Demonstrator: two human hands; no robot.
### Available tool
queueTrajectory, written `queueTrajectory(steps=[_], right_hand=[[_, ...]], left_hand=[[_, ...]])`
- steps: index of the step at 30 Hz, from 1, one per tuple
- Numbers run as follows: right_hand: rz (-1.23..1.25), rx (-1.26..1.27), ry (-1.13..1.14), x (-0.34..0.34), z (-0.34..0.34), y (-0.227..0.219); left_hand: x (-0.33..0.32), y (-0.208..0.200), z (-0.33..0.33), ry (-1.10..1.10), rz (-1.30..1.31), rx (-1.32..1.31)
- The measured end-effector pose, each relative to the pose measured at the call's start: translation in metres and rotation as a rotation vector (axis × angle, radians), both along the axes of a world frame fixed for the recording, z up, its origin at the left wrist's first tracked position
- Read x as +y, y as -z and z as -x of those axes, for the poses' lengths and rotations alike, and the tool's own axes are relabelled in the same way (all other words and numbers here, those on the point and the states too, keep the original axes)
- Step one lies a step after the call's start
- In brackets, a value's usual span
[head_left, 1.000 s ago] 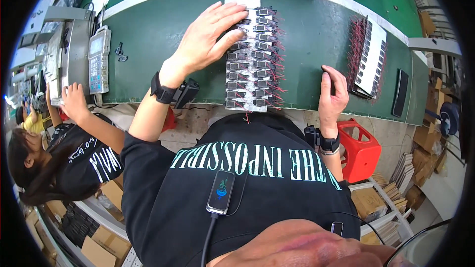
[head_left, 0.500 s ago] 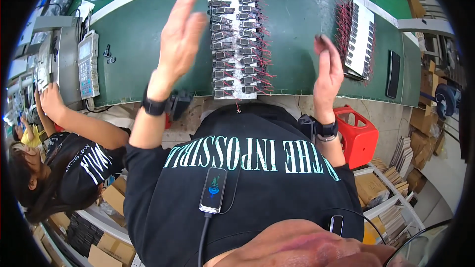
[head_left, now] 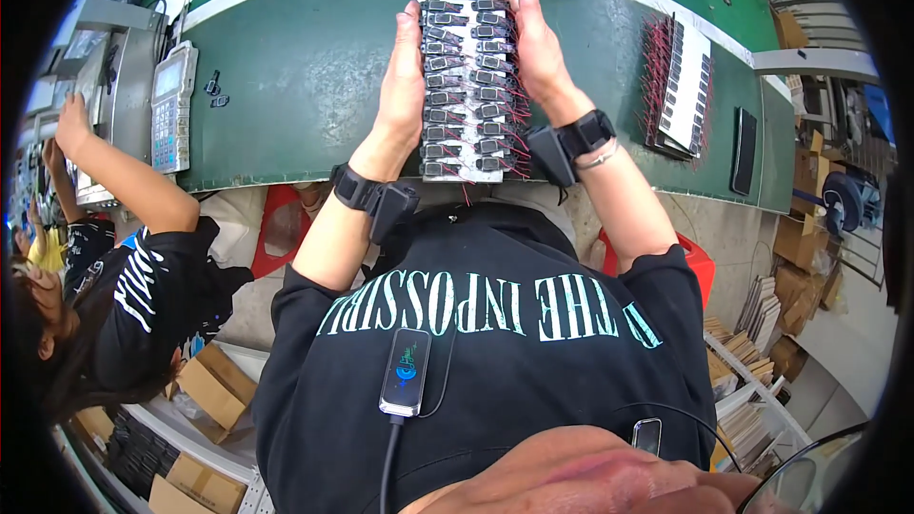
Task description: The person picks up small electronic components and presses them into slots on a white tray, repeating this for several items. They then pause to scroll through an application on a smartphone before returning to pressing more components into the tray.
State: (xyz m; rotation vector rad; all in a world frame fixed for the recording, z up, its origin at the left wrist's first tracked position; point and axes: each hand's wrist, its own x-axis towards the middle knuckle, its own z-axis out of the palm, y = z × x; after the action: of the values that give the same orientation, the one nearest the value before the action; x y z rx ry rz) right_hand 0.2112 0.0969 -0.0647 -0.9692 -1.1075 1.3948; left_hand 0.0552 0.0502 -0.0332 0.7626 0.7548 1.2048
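Observation:
A pale board (head_left: 470, 129) lies on the green table in front of me, carrying two columns of small black rectangular parts (head_left: 445, 64) with thin red wires. My left hand (head_left: 404, 86) rests along the left column, fingers straight and together, its inner edge at the parts. Along the right column lies my right hand (head_left: 541, 49), fingers stretched and thumb apart, by the upper wires. Both hands are open and flank the rows; whether they press on the parts I cannot tell.
Another white board (head_left: 682, 86) with similar wired parts lies to the right, beside a black phone (head_left: 745, 150). At left are a keypad device (head_left: 172, 109) and a few loose black parts (head_left: 217, 95). A co-worker's arm (head_left: 133, 167) works there. A red stool (head_left: 700, 266) stands below the table.
Both hands have moved inward from either side to the edges of the two columns of parts. The co-worker's arm has shifted up and left.

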Motion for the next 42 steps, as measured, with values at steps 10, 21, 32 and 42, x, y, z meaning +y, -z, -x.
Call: queueTrajectory(steps=[10,21,32,42], right_hand=[[-0.158,-0.047,-0.008,0.011,0.003,0.015],[-0.197,-0.026,0.275,-0.062,-0.015,-0.01],[-0.884,-1.009,0.025,-0.134,-0.05,-0.024],[-0.744,-0.983,0.108,-0.142,-0.039,-0.023]], left_hand=[[0.009,0.013,-0.005,-0.101,-0.038,0.147],[-0.032,0.026,0.017,-0.258,-0.093,0.194],[-0.074,0.005,0.03,-0.124,-0.993,1.222],[-0.072,0.008,0.027,-0.142,-1.004,1.201]])
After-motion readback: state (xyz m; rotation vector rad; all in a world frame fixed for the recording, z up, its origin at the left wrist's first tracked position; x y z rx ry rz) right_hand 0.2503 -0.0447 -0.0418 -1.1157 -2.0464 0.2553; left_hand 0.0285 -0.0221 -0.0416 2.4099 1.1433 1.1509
